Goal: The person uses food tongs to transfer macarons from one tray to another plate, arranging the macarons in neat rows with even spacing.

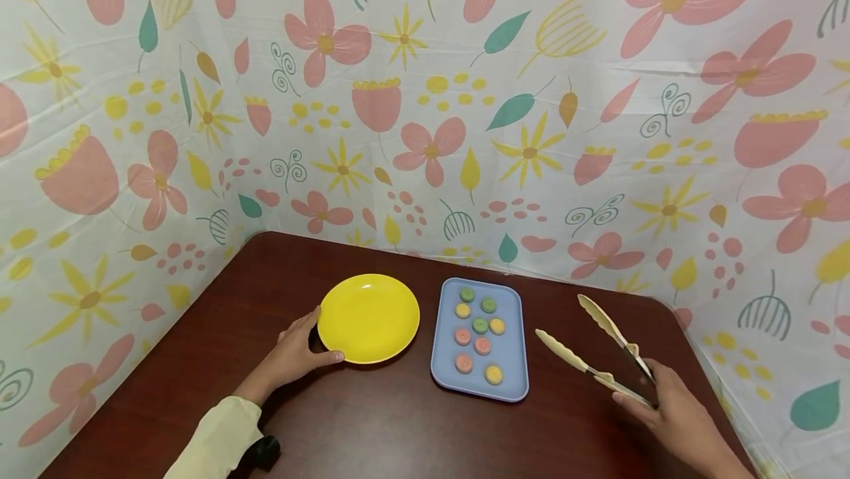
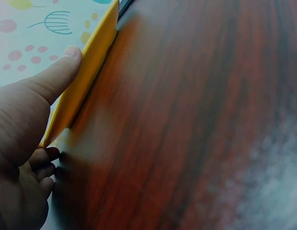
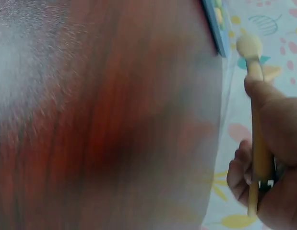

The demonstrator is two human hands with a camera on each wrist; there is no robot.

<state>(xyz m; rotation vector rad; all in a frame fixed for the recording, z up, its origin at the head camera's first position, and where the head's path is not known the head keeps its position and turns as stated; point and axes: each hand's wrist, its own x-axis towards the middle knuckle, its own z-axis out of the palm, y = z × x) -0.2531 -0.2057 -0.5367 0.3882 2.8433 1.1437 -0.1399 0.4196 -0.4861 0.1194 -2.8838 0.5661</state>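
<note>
The right hand is curled round the handle end of the tongs, thumb against one arm and fingers about the other, the two arms spread well apart with nothing between them. The tongs' long axis slants forward and leftward, the nearer tip just beside the right edge of the blue tray; their height off the table is hard to tell. So the cookies lie left of the right hand, on the tray, whose long axis runs away from the person. Left of the tray, a little apart, sits the round yellow plate, its left rim held between the thumb and bent fingers of the left hand.
</note>
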